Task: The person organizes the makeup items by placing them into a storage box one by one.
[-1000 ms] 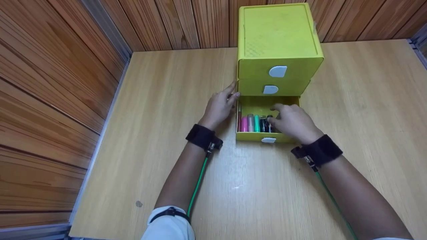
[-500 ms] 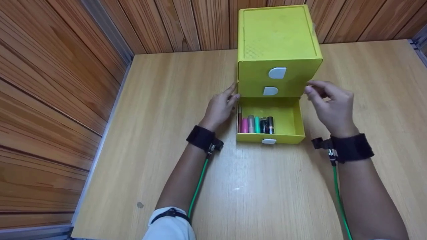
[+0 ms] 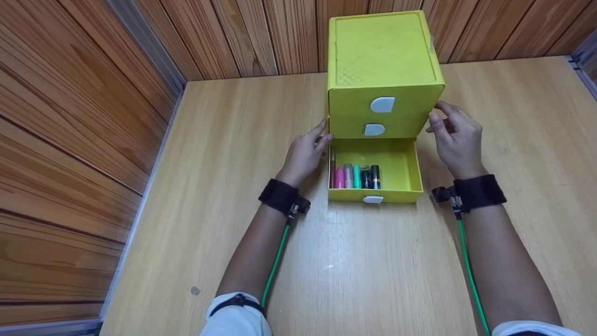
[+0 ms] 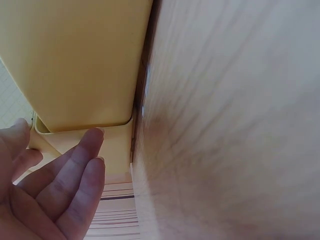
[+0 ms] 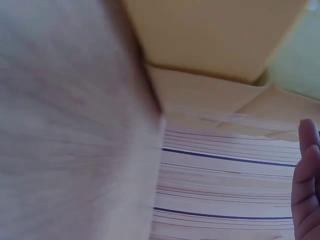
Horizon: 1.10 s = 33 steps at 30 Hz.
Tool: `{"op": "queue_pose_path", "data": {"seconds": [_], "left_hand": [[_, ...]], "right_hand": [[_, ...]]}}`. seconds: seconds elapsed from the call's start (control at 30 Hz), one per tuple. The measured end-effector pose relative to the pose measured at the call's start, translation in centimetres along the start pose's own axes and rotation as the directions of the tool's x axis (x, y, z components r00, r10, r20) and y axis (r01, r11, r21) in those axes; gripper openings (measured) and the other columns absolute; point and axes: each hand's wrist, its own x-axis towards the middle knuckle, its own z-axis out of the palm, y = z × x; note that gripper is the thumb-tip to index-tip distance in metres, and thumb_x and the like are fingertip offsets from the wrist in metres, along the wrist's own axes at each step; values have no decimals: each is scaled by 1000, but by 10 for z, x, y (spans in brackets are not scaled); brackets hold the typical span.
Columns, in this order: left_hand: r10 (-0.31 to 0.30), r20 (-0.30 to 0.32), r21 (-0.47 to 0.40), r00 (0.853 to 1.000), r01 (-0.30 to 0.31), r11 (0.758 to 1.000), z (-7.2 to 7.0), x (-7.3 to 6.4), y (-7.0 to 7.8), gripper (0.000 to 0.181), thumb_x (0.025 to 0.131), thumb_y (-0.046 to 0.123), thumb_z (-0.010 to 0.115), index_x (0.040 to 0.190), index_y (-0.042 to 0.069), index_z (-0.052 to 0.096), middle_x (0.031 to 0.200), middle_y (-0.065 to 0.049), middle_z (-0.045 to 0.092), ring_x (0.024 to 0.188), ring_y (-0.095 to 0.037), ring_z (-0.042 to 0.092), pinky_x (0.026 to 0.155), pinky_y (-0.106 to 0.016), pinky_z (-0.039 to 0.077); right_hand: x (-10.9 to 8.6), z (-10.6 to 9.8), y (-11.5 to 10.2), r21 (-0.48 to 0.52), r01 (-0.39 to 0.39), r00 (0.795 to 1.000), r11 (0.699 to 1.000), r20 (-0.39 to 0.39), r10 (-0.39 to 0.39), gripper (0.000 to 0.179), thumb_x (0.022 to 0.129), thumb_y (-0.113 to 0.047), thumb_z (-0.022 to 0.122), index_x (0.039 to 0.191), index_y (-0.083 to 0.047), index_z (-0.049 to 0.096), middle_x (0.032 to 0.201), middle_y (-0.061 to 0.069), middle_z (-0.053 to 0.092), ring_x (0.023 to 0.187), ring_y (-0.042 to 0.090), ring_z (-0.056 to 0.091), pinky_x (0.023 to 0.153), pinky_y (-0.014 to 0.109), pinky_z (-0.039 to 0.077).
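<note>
A yellow-green drawer unit (image 3: 386,53) stands at the back of the table, its bottom drawer (image 3: 396,196) pulled out. Inside that drawer, toward its left side, a row of slim tubes includes a pink tube (image 3: 340,178), a grey tube (image 3: 348,176), a green tube (image 3: 357,177) and a black tube (image 3: 375,177). My left hand (image 3: 301,156) rests against the unit's left side with fingers extended; the left wrist view shows its fingertips (image 4: 94,137) at the casing's edge. Beside the unit's right side is my right hand (image 3: 459,142), fingers loosely bent and holding nothing.
Two upper drawers with white pulls (image 3: 382,104) are closed. Wood-panelled walls (image 3: 289,42) stand behind and left of the wooden table (image 3: 364,280). Green cables (image 3: 276,261) run from both wrist straps along the forearms.
My right hand has come out of the open drawer and moved to the unit's right side, lately shifting slightly farther back. My left hand stays at the left side.
</note>
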Motion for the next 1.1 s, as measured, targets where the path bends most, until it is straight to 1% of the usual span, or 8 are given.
{"op": "queue_pose_path", "data": {"seconds": [0.17,0.27,0.43,0.5,0.67,0.9,1.0,1.1], "left_hand": [[0,-5,2,1000,0,1000,0,-1,0,56,101,42,48,152,25,32,110,-5,69,71,-19,65,54,-29,49],[-3,-6,4,1000,3,1000,-1,-2,0,56,101,43,47,152,25,31,112,-5,68,71,-18,65,53,-29,49],[-3,4,3,1000,3,1000,0,-1,0,56,101,42,47,152,24,31,107,-5,69,72,-19,65,55,-29,50],[-3,6,4,1000,3,1000,0,-1,0,57,101,41,48,152,22,31,109,-5,69,72,-19,66,55,-29,50],[6,-4,-3,1000,-6,1000,-1,0,4,58,101,40,49,152,19,34,121,-8,66,72,-18,66,55,-28,50],[-14,-2,26,1000,14,1000,-10,-10,18,62,99,46,47,154,26,25,122,-8,66,71,-20,65,52,-28,50],[-13,-2,46,1000,13,999,-18,-15,28,64,99,47,46,155,28,22,120,-6,66,78,-16,66,60,-26,52],[19,-1,92,1000,-19,996,-28,-19,39,64,99,49,44,155,26,23,119,-3,67,83,-10,65,71,-24,52]], "right_hand": [[-3,3,-11,24,0,998,1000,57,-1,32,97,-14,62,126,0,64,109,21,68,66,-15,56,63,6,45],[-3,5,-14,25,-2,997,1000,75,0,33,95,-7,64,127,1,62,98,23,70,63,-15,55,63,6,46],[-3,4,-15,19,-33,995,999,99,31,39,92,-2,66,131,-3,60,105,22,69,61,-14,54,61,7,46],[-3,3,-15,34,-80,992,996,105,76,36,93,-3,65,129,-4,62,105,21,69,60,-10,56,58,8,46],[-3,3,-9,89,-175,981,981,96,167,26,94,-6,64,119,-3,68,87,22,71,56,7,62,53,13,48],[-6,6,8,152,-259,964,954,108,245,27,94,-8,65,121,-4,66,95,20,71,55,13,63,51,16,48],[-6,7,12,148,-268,961,952,111,253,28,94,-9,65,122,-6,65,99,20,70,55,12,63,51,16,49],[-6,8,14,132,-271,960,954,112,257,29,94,-10,65,123,-8,65,101,22,69,55,11,63,51,16,49]]}}
